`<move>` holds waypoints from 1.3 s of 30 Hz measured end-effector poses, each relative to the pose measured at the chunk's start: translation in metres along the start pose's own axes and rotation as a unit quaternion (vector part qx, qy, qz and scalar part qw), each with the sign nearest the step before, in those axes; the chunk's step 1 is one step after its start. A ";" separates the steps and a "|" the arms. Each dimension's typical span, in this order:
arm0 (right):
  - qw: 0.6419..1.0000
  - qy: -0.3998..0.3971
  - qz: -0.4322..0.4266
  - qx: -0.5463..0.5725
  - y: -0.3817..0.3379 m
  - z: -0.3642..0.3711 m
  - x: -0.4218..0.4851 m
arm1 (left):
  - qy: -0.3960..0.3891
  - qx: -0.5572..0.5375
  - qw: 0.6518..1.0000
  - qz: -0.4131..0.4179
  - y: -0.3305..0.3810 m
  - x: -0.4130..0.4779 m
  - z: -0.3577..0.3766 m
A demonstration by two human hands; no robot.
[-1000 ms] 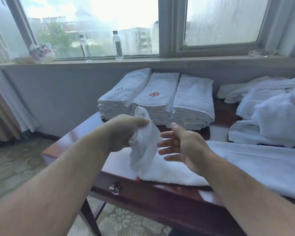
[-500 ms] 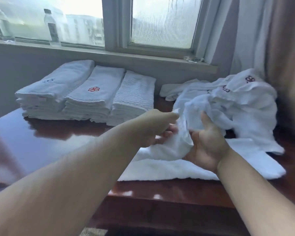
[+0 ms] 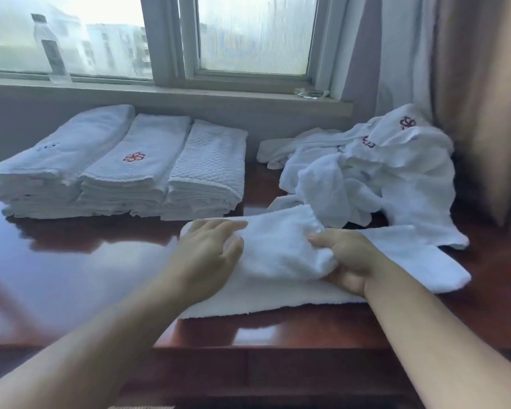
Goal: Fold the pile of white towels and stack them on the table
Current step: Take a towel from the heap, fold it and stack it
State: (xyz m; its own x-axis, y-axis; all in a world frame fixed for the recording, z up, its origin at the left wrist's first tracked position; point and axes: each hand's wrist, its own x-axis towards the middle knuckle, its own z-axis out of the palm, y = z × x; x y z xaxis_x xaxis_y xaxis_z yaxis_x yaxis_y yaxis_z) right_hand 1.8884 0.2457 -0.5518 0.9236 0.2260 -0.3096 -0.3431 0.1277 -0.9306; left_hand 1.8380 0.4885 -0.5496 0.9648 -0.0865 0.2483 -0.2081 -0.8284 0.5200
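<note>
Towel btwn left hand & right hand, on table.

My view of the window wall from the desk

In front of me a glossy reddish-brown wooden table fills the lower frame, mirroring pale daylight. Behind it runs a grey wall under a long sill. The window spans the top, its right pane misted, blurred buildings showing at upper left. A clear water bottle stands on the sill at upper left, a small glass dish at its right end. Sheer and tan curtains hang at upper right.
</note>
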 end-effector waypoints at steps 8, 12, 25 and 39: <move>0.987 0.150 -0.056 0.027 -0.037 -0.118 -0.024 | -0.086 0.069 0.988 0.108 0.059 0.026 0.044; 0.959 0.266 -0.050 -0.088 -0.042 -0.158 -0.032 | -0.109 0.117 0.977 0.141 0.074 0.036 0.067; 0.708 0.425 -0.018 -0.564 -0.033 -0.156 -0.029 | -0.099 0.112 0.981 0.125 0.054 0.049 0.079; 0.703 0.163 -0.044 -0.691 0.017 -0.104 0.013 | -0.202 0.158 0.954 0.154 0.016 0.048 0.081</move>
State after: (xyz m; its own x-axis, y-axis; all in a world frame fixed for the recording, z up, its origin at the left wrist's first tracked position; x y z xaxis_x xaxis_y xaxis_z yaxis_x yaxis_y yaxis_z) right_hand 1.9123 0.1503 -0.5923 0.9983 0.0134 -0.0572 0.0028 -0.9834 -0.1815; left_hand 1.8937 0.4262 -0.5961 0.8625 -0.5057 -0.0189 -0.4940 -0.8495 0.1852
